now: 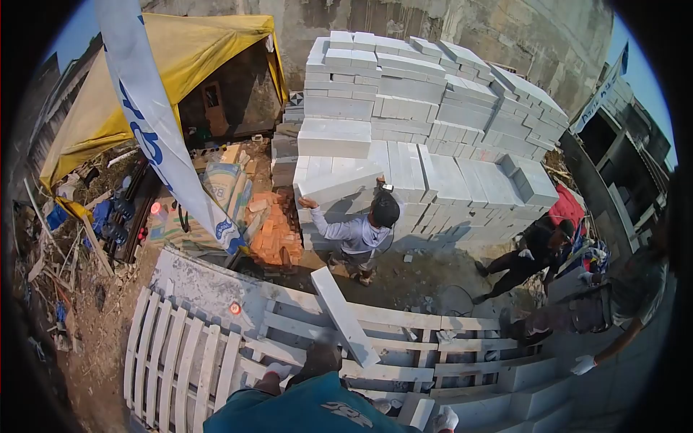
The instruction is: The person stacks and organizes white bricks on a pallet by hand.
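At the bottom of the head view, my left hand (pixel 276 370), in a white glove, is beside my dark-clothed leg (pixel 323 361). Its fingers are too small and blurred to read. My right hand (pixel 446 420), gloved too, looks curled next to the end of a pale block (pixel 416 410); whether it grips that block is hidden. A long white block (pixel 345 316) lies slantwise across the wooden slats (pixel 393 373) in front of me. My teal shirt (pixel 310 408) covers part of the view.
A person in a light hoodie (pixel 361 234) handles a big block (pixel 339 185) at a tall block stack (pixel 440 108). Two co-workers (pixel 538 249) (pixel 606 303) are on the right. Orange bricks (pixel 274 229), a banner (pixel 155 130) and a yellow tarp (pixel 209 47) stand left. More blocks (pixel 527 379) lie lower right.
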A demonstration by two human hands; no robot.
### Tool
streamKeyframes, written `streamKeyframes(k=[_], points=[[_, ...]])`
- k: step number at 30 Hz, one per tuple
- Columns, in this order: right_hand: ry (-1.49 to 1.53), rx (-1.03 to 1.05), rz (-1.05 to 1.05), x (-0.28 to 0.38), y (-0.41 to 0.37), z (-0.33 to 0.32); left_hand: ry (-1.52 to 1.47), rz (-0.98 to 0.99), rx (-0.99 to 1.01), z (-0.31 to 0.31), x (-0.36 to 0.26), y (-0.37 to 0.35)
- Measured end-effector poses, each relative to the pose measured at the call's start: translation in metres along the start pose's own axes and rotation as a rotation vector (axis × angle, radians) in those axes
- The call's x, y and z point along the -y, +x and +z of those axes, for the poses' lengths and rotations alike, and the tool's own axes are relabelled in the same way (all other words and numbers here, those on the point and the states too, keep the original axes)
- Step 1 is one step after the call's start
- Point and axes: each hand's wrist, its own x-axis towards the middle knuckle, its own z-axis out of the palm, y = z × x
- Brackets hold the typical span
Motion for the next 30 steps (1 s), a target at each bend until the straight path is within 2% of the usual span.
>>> streamKeyframes(k=[1,2,3,4,5,6,7,8,9,10,13,14,16,17,19,21,23,25,27,28,30], points=[[0.001,0.013,-0.007,0.012,-0.007,0.013,-0.137,-0.078,-0.064,-0.043,-0.028,-0.001],[0.001,0.03,-0.009,0.024,-0.014,0.025,-0.159,0.017,-0.173,-0.063,-0.035,0.031],[0.006,0.047,-0.016,0.034,-0.021,0.038,-0.317,0.108,-0.202,-0.112,-0.063,0.02],[0.01,0.066,-0.032,0.043,-0.025,0.051,-0.367,0.023,-0.39,-0.118,-0.069,0.068],[0.025,0.09,-0.046,0.053,-0.031,0.066,-0.555,0.074,-0.348,-0.187,-0.11,0.024],[0.04,0.108,-0.09,0.054,-0.028,0.08,-0.544,0.126,-0.455,-0.199,-0.115,0.068],[0.055,0.126,-0.133,0.055,-0.024,0.093,-0.58,0.138,-0.509,-0.253,-0.153,0.011],[0.072,0.171,-0.232,0.055,-0.023,0.104,-0.761,0.223,-0.434,-0.278,-0.166,0.013],[0.082,0.166,-0.222,0.058,-0.03,0.111,-0.859,0.352,-0.536,-0.282,-0.166,0.048],[0.096,0.199,-0.15,0.062,-0.04,0.12,-0.935,0.337,-0.529,-0.294,-0.173,0.054],[0.195,0.213,-0.032,0.042,-0.057,0.138,-0.946,0.347,-0.492,-0.303,-0.176,0.039],[0.153,0.17,-0.01,0.037,-0.065,0.137,-0.835,0.327,-0.47,-0.3,-0.172,0.024],[0.118,0.141,0.011,0.022,-0.069,0.148,-0.545,0.33,-0.397,-0.276,-0.135,0.036],[0.145,0.108,0.019,-0.006,-0.063,0.15,-0.301,0.2,-0.448,-0.241,-0.1,0.085],[0.169,0.083,0.089,-0.02,-0.074,0.149,-0.187,0.173,-0.147,-0.229,-0.062,0.062],[0.204,0.071,0.139,-0.027,-0.081,0.15,0.194,0.15,-0.073,-0.192,-0.007,0.087],[0.236,0.058,0.16,-0.025,-0.088,0.149,0.242,0.119,-0.005,-0.166,0.038,0.102],[0.257,0.06,0.175,-0.019,-0.092,0.146,0.284,0.075,0.058,-0.165,0.06,0.096],[0.285,0.06,0.176,-0.009,-0.091,0.146,0.214,0.097,0.045,-0.171,0.054,0.094],[0.301,0.058,0.174,-0.004,-0.089,0.146,0.018,0.002,-0.08,-0.181,0.034,0.077],[0.327,0.063,0.168,0.009,-0.084,0.144,0.04,0.11,-0.165,-0.201,0.01,0.078]])
